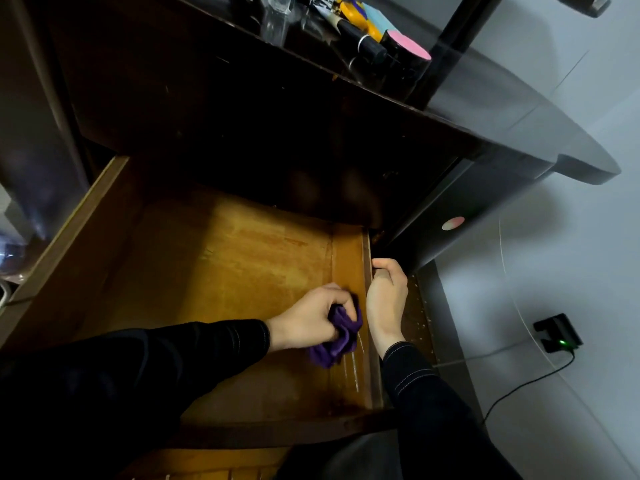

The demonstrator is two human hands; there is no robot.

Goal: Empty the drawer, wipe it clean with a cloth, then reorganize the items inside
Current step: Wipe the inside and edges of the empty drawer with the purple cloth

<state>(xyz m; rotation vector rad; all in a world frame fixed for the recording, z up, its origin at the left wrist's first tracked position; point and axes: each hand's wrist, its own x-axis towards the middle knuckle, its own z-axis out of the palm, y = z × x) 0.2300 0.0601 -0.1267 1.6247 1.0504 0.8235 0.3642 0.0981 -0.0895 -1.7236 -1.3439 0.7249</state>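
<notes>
Purple cloth (337,336) bunched in left hand (306,322), pressed on drawer (221,258) floor near right wall for wiping. Right hand (386,294) grips drawer's right edge, likely to steady it. Drawer looks emptied; removed items (374,32) sit on table (502,109) above.

A room in a home: above the open wooden drawer (242,258), a dark glossy desk top (519,109) carries a pink-lidded jar (408,51) and a clear glass (275,20); right of the drawer, a green-lit charger (557,332) lies on pale floor tiles (571,244)
</notes>
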